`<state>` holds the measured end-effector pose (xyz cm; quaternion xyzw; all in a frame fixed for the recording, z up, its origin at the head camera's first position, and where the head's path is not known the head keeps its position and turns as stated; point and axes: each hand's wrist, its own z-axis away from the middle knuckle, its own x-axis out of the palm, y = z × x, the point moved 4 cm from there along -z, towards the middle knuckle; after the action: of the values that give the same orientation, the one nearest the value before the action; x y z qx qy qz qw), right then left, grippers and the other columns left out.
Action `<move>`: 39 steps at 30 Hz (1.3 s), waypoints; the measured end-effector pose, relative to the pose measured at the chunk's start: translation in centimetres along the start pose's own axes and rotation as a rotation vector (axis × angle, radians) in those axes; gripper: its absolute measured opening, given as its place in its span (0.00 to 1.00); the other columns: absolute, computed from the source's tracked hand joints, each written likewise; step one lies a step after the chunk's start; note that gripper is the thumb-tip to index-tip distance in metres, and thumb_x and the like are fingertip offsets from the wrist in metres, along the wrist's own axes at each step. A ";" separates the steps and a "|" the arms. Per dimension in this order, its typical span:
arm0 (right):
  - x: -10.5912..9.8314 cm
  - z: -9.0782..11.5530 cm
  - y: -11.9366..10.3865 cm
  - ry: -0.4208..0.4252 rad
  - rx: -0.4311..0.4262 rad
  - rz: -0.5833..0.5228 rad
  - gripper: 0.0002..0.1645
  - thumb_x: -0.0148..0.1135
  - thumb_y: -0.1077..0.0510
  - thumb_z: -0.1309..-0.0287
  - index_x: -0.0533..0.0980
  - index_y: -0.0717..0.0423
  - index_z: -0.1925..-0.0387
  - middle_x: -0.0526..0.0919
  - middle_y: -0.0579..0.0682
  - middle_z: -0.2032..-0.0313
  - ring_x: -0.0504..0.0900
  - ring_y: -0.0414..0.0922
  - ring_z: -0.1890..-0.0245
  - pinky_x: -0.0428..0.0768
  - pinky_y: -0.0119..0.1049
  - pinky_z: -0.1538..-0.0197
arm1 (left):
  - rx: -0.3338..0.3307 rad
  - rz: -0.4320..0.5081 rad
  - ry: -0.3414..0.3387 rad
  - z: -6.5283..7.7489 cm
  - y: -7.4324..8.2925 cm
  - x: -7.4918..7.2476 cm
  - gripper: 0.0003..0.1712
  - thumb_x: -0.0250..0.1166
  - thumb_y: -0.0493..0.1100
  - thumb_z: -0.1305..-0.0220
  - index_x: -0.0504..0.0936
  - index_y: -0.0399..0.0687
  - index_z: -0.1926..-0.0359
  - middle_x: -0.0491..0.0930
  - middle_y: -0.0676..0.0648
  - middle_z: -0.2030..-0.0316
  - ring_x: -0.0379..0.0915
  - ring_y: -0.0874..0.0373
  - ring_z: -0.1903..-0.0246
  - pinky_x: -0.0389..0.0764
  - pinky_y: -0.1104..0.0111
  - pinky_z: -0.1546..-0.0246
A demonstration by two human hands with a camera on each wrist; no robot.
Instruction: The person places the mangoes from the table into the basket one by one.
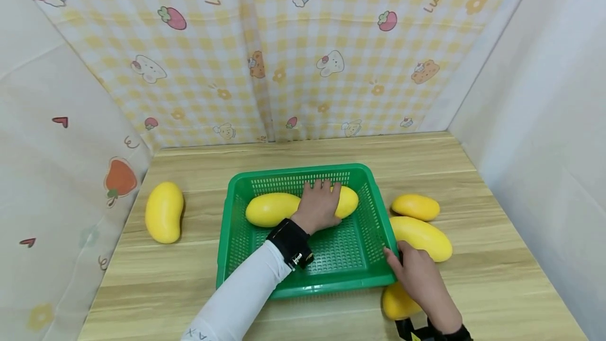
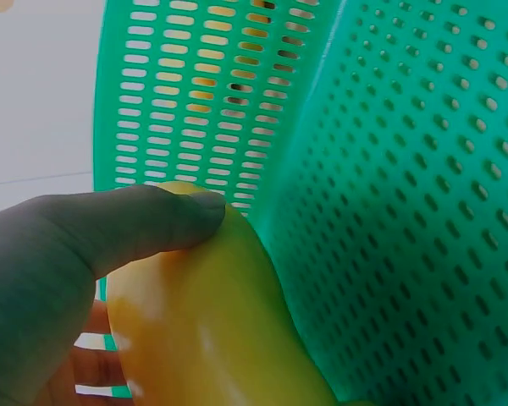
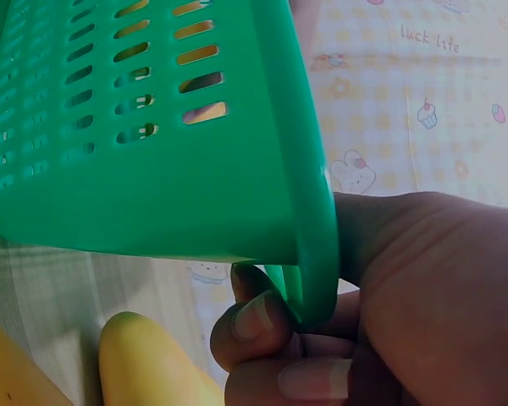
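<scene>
A green plastic basket (image 1: 326, 282) with slotted walls stands on the wooden table. Inside it, along the far wall, lie two yellow mangoes. My left hand (image 1: 318, 207) reaches in and grips the right-hand mango (image 1: 349, 202), its thumb across the skin in the left wrist view, where the mango (image 2: 212, 321) is beside the slotted wall. The other mango (image 1: 272, 209) is just left of that hand. My right hand (image 1: 418, 272) grips the basket's near right rim; in the right wrist view its fingers (image 3: 254, 326) curl under the rim (image 3: 317, 211).
Right of the basket lie a small mango (image 1: 415, 207) and a larger one (image 1: 423, 238). Another mango (image 1: 399, 301) is partly hidden by my right hand. A curved mango (image 1: 164, 212) lies far left. Cloth-covered walls (image 1: 293, 93) enclose the table's back and sides.
</scene>
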<state>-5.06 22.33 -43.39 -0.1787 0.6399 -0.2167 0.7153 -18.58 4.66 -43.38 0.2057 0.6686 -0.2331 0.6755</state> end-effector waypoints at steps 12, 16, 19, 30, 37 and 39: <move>-0.1 0.0 0.0 -0.006 0.009 -0.007 0.14 0.55 0.55 0.33 0.71 0.58 0.73 0.64 0.44 0.87 0.65 0.39 0.87 0.63 0.30 0.82 | -0.027 -0.046 -0.009 -0.6 0.8 1.3 0.49 0.66 0.68 0.49 0.68 0.43 0.34 0.74 0.41 0.46 0.69 0.45 0.48 0.70 0.48 0.51; -0.1 -0.1 0.0 -0.008 0.007 -0.002 0.14 0.55 0.55 0.33 0.71 0.58 0.73 0.65 0.44 0.86 0.65 0.39 0.87 0.63 0.30 0.82 | -0.041 -0.048 0.006 -0.8 0.8 1.8 0.48 0.66 0.68 0.49 0.68 0.43 0.35 0.74 0.41 0.46 0.70 0.45 0.48 0.70 0.47 0.50; -0.1 -0.1 0.0 -0.012 0.014 -0.006 0.14 0.55 0.55 0.33 0.72 0.58 0.73 0.65 0.44 0.86 0.66 0.39 0.86 0.63 0.30 0.82 | -0.046 -0.046 0.010 -0.8 0.9 1.9 0.48 0.66 0.68 0.49 0.68 0.43 0.35 0.74 0.41 0.46 0.70 0.45 0.48 0.70 0.46 0.49; 0.0 -0.1 0.1 -0.009 0.025 -0.013 0.14 0.55 0.54 0.32 0.73 0.59 0.71 0.66 0.44 0.86 0.66 0.39 0.86 0.65 0.30 0.81 | -0.048 -0.029 0.012 -0.5 1.0 2.2 0.48 0.65 0.69 0.49 0.68 0.44 0.36 0.74 0.41 0.48 0.71 0.47 0.49 0.72 0.49 0.53; 0.0 -0.1 0.0 -0.004 0.031 -0.022 0.14 0.55 0.53 0.32 0.73 0.59 0.70 0.67 0.44 0.86 0.67 0.39 0.85 0.65 0.31 0.81 | -0.052 -0.011 -0.021 -0.5 0.9 2.5 0.52 0.66 0.72 0.52 0.66 0.45 0.34 0.74 0.42 0.45 0.69 0.46 0.47 0.72 0.49 0.51; 0.1 -0.1 0.0 -0.003 0.034 -0.024 0.14 0.55 0.53 0.32 0.73 0.59 0.70 0.67 0.44 0.86 0.67 0.39 0.85 0.65 0.31 0.81 | -0.045 -0.010 -0.027 -0.6 0.9 2.6 0.54 0.67 0.73 0.53 0.66 0.45 0.33 0.74 0.42 0.44 0.69 0.46 0.46 0.71 0.49 0.51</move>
<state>-5.10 22.32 -43.46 -0.1745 0.6329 -0.2356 0.7165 -18.48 5.63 -46.03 0.1842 0.6655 -0.2243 0.6877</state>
